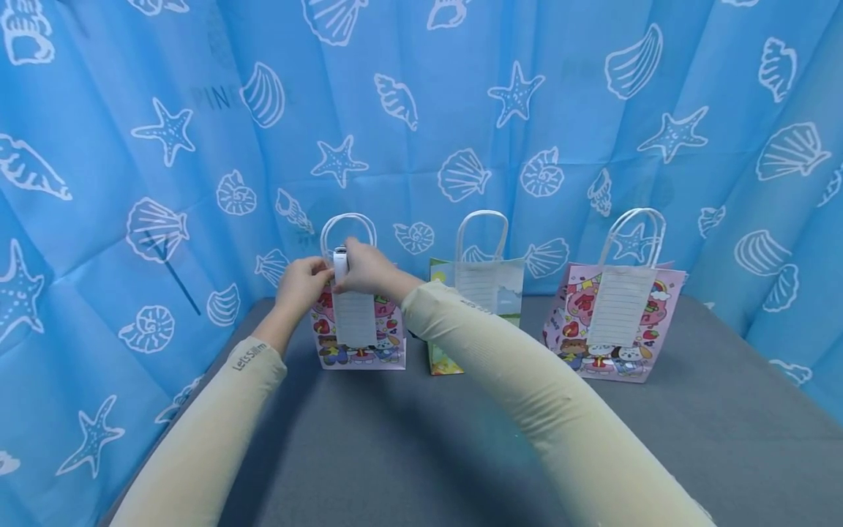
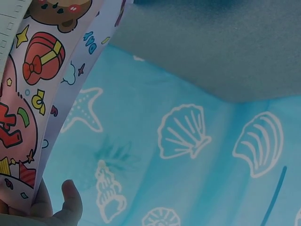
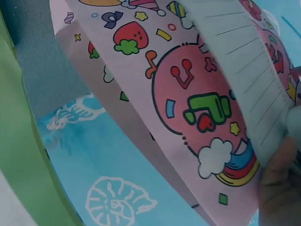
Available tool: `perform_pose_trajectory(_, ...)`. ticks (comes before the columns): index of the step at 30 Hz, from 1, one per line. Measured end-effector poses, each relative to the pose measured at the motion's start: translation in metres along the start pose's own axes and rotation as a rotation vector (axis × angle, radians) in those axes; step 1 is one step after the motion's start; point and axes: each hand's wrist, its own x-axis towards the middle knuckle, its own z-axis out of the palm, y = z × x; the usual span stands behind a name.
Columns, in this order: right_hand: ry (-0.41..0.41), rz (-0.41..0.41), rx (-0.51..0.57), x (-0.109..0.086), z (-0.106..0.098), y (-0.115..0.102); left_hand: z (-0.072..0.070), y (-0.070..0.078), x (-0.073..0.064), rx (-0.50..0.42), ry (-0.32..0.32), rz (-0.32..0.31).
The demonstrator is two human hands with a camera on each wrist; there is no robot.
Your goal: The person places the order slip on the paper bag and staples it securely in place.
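Observation:
At the left pink paper bag point(image 1: 392, 342), my right hand point(image 1: 370, 269) grips a small white stapler point(image 1: 340, 265) upright at the top edge. A lined paper sheet point(image 1: 356, 322) hangs down the bag's front below the stapler. Beside it, my left hand point(image 1: 301, 284) pinches the bag's upper rim near the handle's left foot. Two fingers point(image 2: 71, 202) of that hand show by the bag's top corner in the left wrist view. The right wrist view has the right thumb point(image 3: 278, 165) against the sheet's top; the stapler's jaws are mostly hidden.
Right of the hands stands a green and yellow paper bag point(image 1: 510, 282), partly behind my right sleeve. Another pink bag point(image 1: 665, 307) with a lined sheet is farther right. All sit on a grey tabletop point(image 1: 369, 454) before a blue shell-print curtain point(image 1: 408, 146).

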Motion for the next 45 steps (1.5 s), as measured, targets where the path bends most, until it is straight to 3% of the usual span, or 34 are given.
perform_pose_trajectory(7, 0.008, -0.031, -0.091, 0.002, 0.002, 0.004, 0.001, -0.001, 0.000, 0.001, -0.001, 0.004)
perform_pose_trajectory(17, 0.021, -0.051, -0.087, 0.006, 0.004, 0.006, 0.001, -0.001, 0.001, -0.014, 0.005, 0.006)
perform_pose_trajectory(23, 0.075, -0.104, -0.104, 0.006, 0.007, 0.011, 0.001, -0.001, 0.004, -0.022, -0.005, 0.030)
perform_pose_trajectory(30, 0.060, -0.105, -0.100, 0.008, 0.010, 0.015, -0.006, -0.008, 0.004, 0.009, -0.124, 0.086)
perform_pose_trajectory(37, 0.006, -0.055, -0.013, 0.009, 0.006, 0.013, -0.015, -0.014, 0.005, -0.130, -0.285, 0.095)
perform_pose_trajectory(45, -0.034, -0.069, -0.012, 0.011, 0.002, 0.013, -0.018, -0.022, 0.008, -0.172, -0.342, 0.114)
